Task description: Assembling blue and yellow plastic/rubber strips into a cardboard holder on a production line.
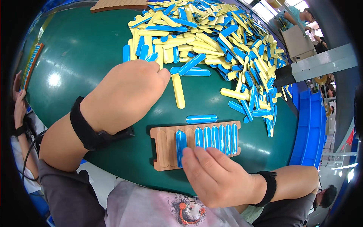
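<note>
ok so the brown slotted tray (162, 145) sits at abt 6 o'clock on the green surface (87, 49), w/ six blue strips (216, 138) already in its grooves on the right side and two or so grooves bare on the left. Right hand (217, 178) lies on the tray's near edge, fingers flat, pressing the leftmost seated strip, grip not closed on anything. Left hand (126, 94) is up at 11 o'clock, at the near edge of the big blue/yellow strip pile (211, 41), fingers curled w/ tips touching a yellow strip (178, 90); can't tell if it's actually pinched or just nudged. One loose blue strip (201, 118) lies just above the tray.

imo to do it well: keep the right hand pinning the tray so it doesn't slide, drop each strip in parallel to the groove, press end to end till flush.
</note>
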The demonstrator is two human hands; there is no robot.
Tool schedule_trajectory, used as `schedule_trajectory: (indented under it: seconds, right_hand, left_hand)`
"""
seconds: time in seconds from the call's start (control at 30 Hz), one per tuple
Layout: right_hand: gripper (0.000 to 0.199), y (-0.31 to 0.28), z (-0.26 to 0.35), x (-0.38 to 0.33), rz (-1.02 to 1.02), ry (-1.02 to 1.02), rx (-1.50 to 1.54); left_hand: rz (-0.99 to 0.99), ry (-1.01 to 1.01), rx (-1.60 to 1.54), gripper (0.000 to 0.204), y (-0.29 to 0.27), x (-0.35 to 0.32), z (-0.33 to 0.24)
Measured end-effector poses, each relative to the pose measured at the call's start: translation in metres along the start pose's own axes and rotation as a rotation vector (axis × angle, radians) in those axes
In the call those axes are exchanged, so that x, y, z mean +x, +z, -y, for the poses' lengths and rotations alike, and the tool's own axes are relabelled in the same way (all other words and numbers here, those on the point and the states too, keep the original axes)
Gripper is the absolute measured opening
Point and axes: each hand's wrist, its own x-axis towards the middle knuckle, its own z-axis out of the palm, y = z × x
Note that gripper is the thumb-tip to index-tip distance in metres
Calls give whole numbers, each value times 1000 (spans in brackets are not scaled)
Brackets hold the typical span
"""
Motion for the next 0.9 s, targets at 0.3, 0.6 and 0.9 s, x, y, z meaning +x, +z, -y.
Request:
schedule_trajectory:
  seconds: [0.3,0.6,0.9]
  right_hand:
    - [44,-10,-1,-9,180,-35,-32]
    - [38,-4,-6,-8,148,-40,-35]
    - [20,-4,-81,4,101,307,325]
  left_hand:
    - [-248,127,101,34,-28,-40,-51]
    - [-202,261,80,10,0,-57,-74]
    - [-181,314,-16,22,-19,-47,-49]
